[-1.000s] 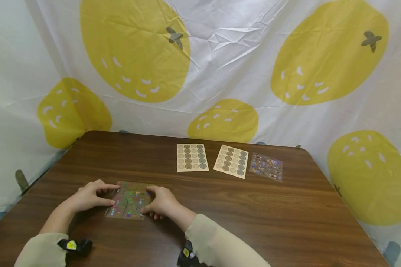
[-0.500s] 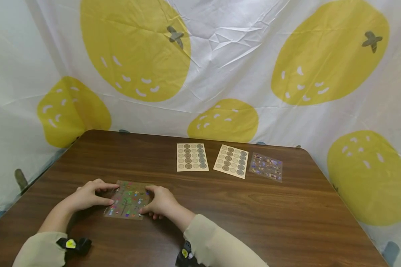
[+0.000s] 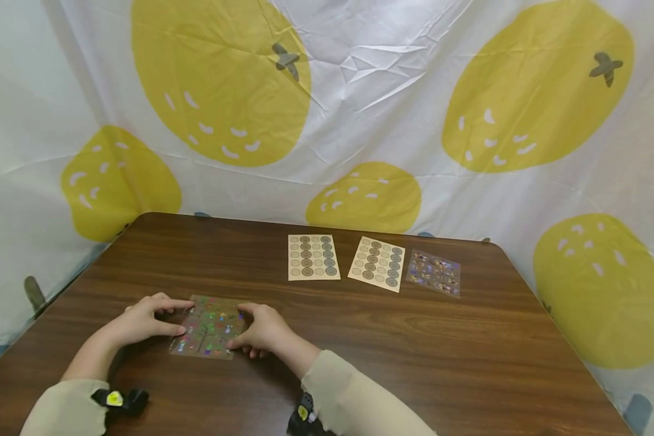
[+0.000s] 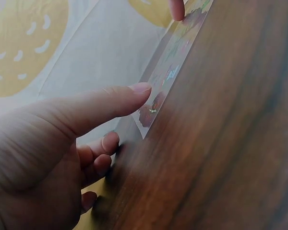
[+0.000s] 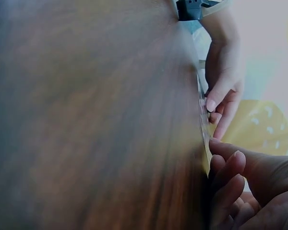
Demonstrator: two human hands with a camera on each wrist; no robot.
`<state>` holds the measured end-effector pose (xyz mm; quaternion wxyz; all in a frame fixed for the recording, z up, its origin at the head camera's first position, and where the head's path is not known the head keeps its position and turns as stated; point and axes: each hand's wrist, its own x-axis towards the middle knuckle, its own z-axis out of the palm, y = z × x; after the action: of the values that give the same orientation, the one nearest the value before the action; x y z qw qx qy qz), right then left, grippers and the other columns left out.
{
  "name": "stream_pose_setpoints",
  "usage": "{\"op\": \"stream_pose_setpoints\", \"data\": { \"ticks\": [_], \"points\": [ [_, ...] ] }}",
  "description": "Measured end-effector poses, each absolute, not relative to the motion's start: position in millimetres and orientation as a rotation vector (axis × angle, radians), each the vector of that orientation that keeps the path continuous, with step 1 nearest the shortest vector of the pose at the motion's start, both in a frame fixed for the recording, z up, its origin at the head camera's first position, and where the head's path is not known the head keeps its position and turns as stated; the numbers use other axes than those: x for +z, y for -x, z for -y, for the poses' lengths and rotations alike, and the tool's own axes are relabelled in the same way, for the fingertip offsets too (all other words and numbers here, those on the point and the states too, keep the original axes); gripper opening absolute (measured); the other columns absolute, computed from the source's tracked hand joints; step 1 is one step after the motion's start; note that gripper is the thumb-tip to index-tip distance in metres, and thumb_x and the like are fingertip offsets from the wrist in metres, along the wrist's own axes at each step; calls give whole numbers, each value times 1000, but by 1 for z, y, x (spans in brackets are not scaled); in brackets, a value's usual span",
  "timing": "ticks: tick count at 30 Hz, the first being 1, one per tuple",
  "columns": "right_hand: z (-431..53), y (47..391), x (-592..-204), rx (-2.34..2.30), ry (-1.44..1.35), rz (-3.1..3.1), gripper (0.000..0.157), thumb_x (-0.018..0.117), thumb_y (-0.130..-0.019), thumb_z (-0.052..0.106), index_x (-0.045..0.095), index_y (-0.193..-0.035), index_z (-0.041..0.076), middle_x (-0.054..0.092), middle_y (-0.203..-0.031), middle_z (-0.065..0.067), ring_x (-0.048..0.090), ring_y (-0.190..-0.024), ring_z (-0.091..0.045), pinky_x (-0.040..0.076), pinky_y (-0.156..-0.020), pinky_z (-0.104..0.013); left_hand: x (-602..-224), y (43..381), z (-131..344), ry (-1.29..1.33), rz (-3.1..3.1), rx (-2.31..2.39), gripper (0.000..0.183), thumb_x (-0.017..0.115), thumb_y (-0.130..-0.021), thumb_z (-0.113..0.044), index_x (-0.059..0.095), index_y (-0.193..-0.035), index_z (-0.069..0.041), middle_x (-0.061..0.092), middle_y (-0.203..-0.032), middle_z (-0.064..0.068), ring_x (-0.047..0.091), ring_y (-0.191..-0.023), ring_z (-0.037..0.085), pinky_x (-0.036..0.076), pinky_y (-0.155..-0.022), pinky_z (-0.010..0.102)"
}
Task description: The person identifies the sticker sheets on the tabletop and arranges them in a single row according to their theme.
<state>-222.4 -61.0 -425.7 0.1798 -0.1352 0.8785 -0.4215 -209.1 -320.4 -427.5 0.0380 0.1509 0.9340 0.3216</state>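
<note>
On my feed I see smooth, clear plastic sheet (image 3: 214, 330), matt paper sheets (image 3: 313, 257), wood-grain table (image 3: 441, 357), shiny creased cloth (image 3: 381, 63).

Cream sleeves (image 3: 373, 396), black wrist straps (image 3: 135, 402) with yellow, perhaps round marks (image 3: 114, 399).

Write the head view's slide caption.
Left hand and right hand touch a clear, colourfully printed sheet at a brown woodgrain table.

glare streaks the creased white yellow-printed fabric curtain (image 3: 378, 115); the brown wood-grain tabletop (image 5: 96, 124) blurs (worst from the right wrist).
</note>
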Motion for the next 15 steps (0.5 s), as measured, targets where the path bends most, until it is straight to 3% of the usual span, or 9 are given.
{"op": "stream_pose_setpoints", "data": {
  "ticks": [15],
  "points": [
    [57,220,-424,-1284,467,-2403,76,81,-64,16,45,-132,16,58,-51,-4,50,-33,-15,42,-31,-28,-431,209,320,-432,-2886,1034,54,69,-76,-39,57,-122,-13,48,-90,2,41,-83,20,34,-67,33]
  ]
}}
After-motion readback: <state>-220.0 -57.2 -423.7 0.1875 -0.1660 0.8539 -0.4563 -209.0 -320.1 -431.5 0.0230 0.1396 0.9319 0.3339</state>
